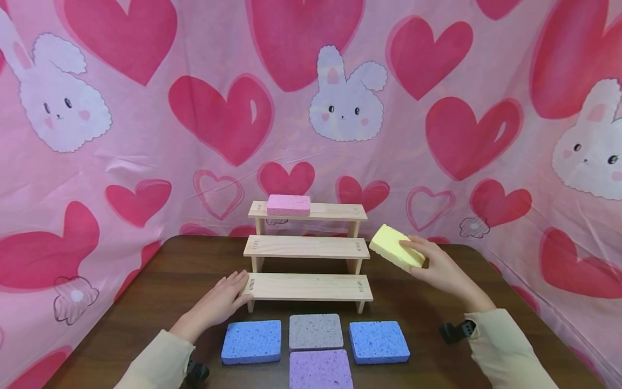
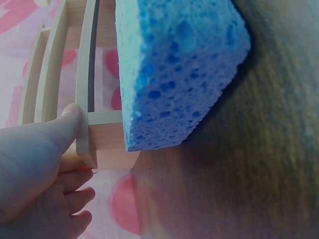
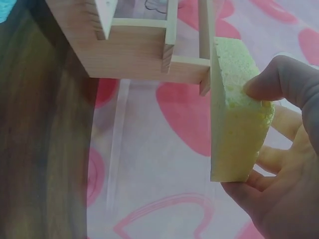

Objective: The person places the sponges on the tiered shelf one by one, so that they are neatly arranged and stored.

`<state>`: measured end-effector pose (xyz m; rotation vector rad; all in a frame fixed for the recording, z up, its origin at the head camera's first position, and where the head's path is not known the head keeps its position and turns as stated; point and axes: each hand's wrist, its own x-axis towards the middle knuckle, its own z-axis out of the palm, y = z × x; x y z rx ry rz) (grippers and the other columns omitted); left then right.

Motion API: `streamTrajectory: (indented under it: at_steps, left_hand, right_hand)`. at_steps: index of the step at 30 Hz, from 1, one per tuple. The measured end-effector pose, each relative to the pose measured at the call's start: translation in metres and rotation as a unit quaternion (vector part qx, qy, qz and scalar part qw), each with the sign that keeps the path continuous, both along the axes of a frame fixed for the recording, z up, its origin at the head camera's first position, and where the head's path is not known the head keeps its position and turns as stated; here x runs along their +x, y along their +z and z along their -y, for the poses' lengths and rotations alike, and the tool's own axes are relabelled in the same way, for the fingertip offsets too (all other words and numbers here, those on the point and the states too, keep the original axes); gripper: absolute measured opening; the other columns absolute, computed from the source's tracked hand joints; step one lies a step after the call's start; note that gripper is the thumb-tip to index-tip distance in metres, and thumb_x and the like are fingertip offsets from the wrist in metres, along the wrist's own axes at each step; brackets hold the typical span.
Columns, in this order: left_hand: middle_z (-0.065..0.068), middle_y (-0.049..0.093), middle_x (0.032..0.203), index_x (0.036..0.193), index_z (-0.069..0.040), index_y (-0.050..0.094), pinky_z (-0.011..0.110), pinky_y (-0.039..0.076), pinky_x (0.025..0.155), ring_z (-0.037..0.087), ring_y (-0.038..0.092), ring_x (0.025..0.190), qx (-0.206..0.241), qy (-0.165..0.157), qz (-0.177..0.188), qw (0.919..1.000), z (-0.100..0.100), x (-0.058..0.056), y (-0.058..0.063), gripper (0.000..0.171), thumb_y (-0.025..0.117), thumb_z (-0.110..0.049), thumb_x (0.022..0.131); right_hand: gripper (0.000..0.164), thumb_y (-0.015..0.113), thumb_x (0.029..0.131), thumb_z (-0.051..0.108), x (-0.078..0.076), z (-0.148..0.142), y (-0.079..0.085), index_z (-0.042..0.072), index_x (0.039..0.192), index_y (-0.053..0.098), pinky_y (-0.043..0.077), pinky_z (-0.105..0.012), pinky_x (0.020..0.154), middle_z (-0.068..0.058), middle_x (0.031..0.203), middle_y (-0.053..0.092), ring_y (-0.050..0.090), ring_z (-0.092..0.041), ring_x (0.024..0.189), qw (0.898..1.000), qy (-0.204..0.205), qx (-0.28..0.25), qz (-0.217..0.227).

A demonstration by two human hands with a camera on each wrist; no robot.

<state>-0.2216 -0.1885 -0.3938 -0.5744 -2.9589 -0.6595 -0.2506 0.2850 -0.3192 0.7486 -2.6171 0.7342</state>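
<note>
My right hand (image 1: 439, 267) holds a yellow sponge (image 1: 396, 247) in the air, right of a three-step wooden shelf (image 1: 311, 286). In the right wrist view, the thumb lies on one face of the sponge and the fingers are on the other side. My left hand (image 1: 218, 300) rests at the left end of the lowest step. Its thumb (image 2: 70, 117) touches the step's board, and the other fingers lie beside the board's end. A pink sponge (image 1: 289, 205) sits on the top step, toward the left.
In front of the shelf lie a blue sponge (image 1: 251, 342), a grey sponge (image 1: 316, 332), another blue sponge (image 1: 379, 342) and a purple sponge (image 1: 320, 370). All are on the dark wooden table (image 1: 194, 265). A pink heart-and-rabbit cloth (image 1: 291, 129) hangs behind.
</note>
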Motion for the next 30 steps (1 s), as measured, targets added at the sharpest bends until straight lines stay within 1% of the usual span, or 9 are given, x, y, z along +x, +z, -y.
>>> streamTrajectory:
  at_steps: [6, 11, 15, 20, 25, 30]
  left_hand:
    - [0.024, 0.036, 0.139, 0.135, 0.007, 0.038, 0.053, 0.017, 0.106, 0.041, 0.026, 0.131, -0.002, 0.002, 0.001, 1.0, 0.001, 0.0, 0.0, 0.061, 0.058, -0.03, 0.091]
    - [0.024, 0.036, 0.14, 0.136, 0.007, 0.038, 0.052, 0.017, 0.106, 0.04, 0.026, 0.131, -0.002, 0.002, 0.0, 1.0, 0.0, 0.0, -0.001, 0.061, 0.057, -0.03, 0.091]
    - [0.023, 0.036, 0.14, 0.136, 0.007, 0.038, 0.052, 0.017, 0.106, 0.04, 0.026, 0.131, -0.003, 0.0, 0.002, 1.0, -0.001, 0.0, -0.001, 0.062, 0.057, -0.03, 0.091]
    - [0.023, 0.036, 0.14, 0.136, 0.006, 0.037, 0.052, 0.017, 0.106, 0.04, 0.025, 0.131, -0.003, 0.002, 0.002, 1.0, 0.0, -0.001, -0.002, 0.062, 0.057, -0.031, 0.091]
    - [0.023, 0.035, 0.141, 0.137, 0.006, 0.037, 0.052, 0.017, 0.106, 0.04, 0.025, 0.131, -0.003, 0.003, 0.004, 1.0, 0.0, 0.0, -0.001, 0.062, 0.057, -0.031, 0.091]
    - [0.022, 0.035, 0.141, 0.137, 0.005, 0.037, 0.051, 0.017, 0.106, 0.039, 0.024, 0.132, -0.002, 0.007, 0.009, 0.9999, 0.0, 0.0, 0.0, 0.063, 0.057, -0.032, 0.091]
  right_hand:
    - [0.05, 0.066, 0.074, 0.002, -0.011, 0.007, 0.008, -0.001, 0.123, 0.055, 0.038, -0.058, 0.085, -0.027, 0.131, 0.042, 0.04, -0.042, 0.112, 1.0, 0.008, -0.007, 0.004]
    - [0.051, 0.066, 0.074, 0.002, -0.019, 0.013, 0.014, -0.002, 0.123, 0.054, 0.039, -0.056, 0.084, -0.026, 0.13, 0.042, 0.042, -0.041, 0.111, 1.0, 0.026, -0.007, -0.007]
    - [0.05, 0.066, 0.075, 0.002, -0.025, 0.018, 0.021, -0.002, 0.123, 0.055, 0.039, -0.057, 0.085, -0.027, 0.131, 0.042, 0.041, -0.042, 0.113, 0.999, 0.036, 0.0, -0.014]
    - [0.051, 0.065, 0.075, 0.004, -0.03, 0.027, 0.031, -0.001, 0.125, 0.054, 0.042, -0.058, 0.085, -0.027, 0.134, 0.039, 0.038, -0.044, 0.118, 0.999, 0.038, 0.007, -0.001]
    - [0.052, 0.065, 0.075, 0.004, -0.036, 0.035, 0.036, -0.001, 0.126, 0.053, 0.048, -0.054, 0.078, -0.027, 0.135, 0.038, 0.04, -0.041, 0.114, 0.999, 0.05, 0.006, 0.006]
    - [0.054, 0.066, 0.075, 0.005, -0.043, 0.045, 0.038, 0.0, 0.127, 0.053, 0.047, -0.052, 0.08, -0.023, 0.134, 0.041, 0.043, -0.036, 0.11, 0.998, 0.057, 0.006, 0.008]
